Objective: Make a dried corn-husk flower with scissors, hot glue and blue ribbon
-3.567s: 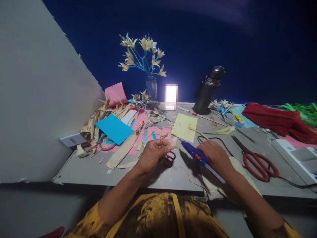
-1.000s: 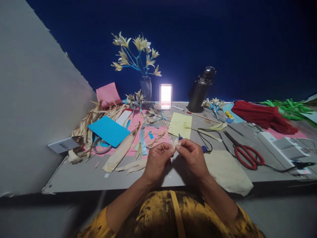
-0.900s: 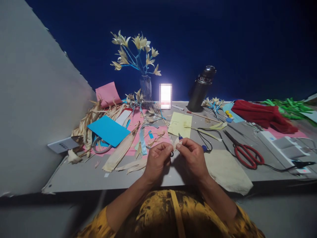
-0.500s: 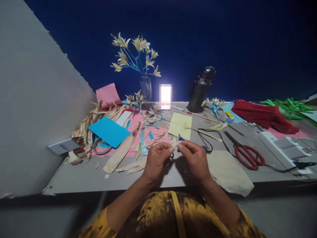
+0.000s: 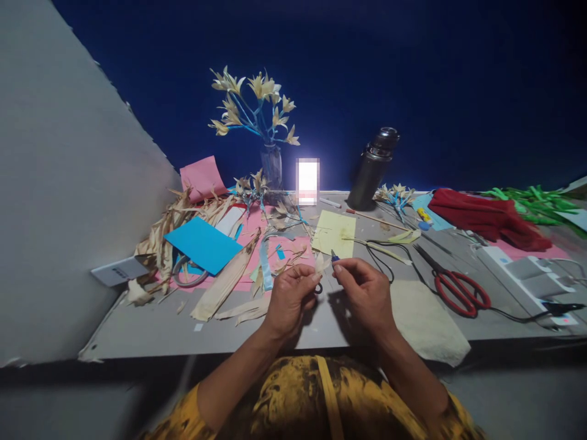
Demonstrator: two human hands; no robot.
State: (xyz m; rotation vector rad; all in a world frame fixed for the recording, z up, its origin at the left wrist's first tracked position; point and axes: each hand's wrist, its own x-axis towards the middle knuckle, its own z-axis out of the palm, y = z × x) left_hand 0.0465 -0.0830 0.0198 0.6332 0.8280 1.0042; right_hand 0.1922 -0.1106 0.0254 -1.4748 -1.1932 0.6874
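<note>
Now the left fingers [image 5: 309,282] alone pinch the pale petal [image 5: 321,264], the right fingers [image 5: 347,278] having withdrawn, grip unclear.

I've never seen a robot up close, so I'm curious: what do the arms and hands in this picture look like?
These are a person's. The left hand and right hand are bare, with nothing visibly worn on them. The sleeves are yellow with dark, blotchy markings, leaving the forearms uncovered.
</note>
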